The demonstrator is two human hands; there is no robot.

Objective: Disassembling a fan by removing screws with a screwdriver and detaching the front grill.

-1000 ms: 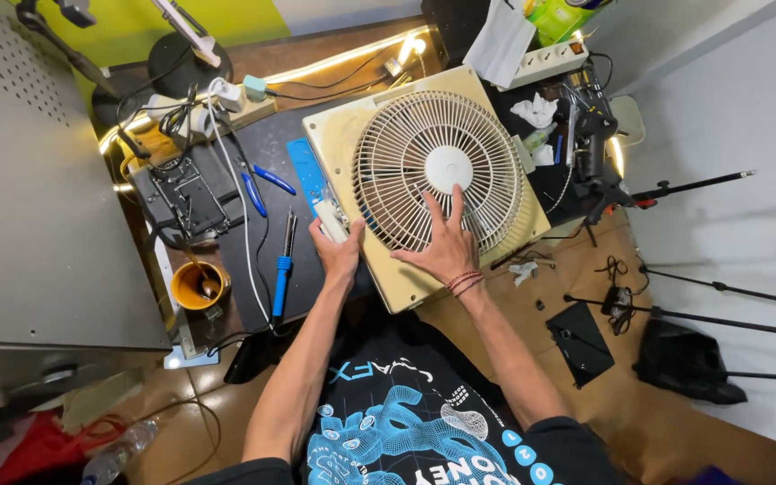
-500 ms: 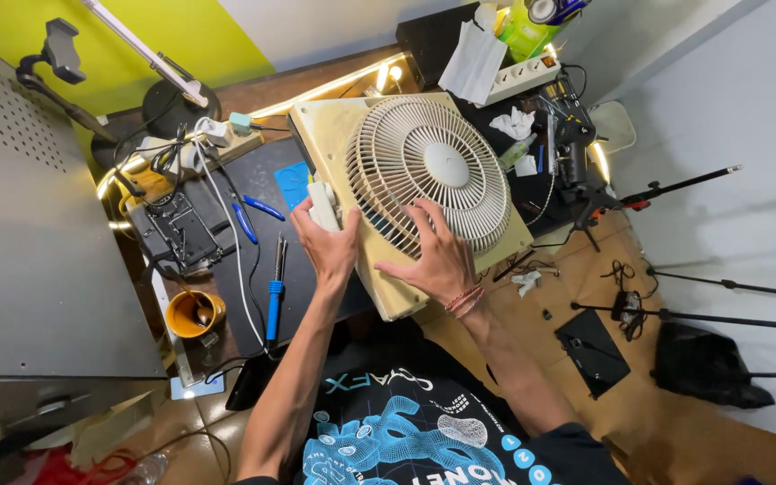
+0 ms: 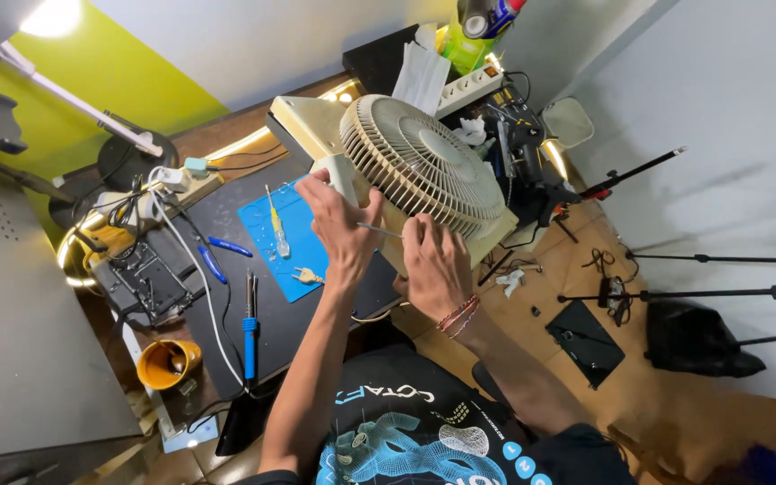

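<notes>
Fan (image 3: 424, 166): cream box fan, tilted up on the table (image 3: 226, 216).
Left hand (image 3: 339, 224): grip closed on the fan's edge.
Right hand (image 3: 437, 265): seems to pinch a thin screwdriver (image 3: 379, 230).

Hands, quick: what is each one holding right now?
Left hand: closed, gripping the side of the cream box fan.
Right hand: closed on a thin metal tool shaft against the fan.
</notes>
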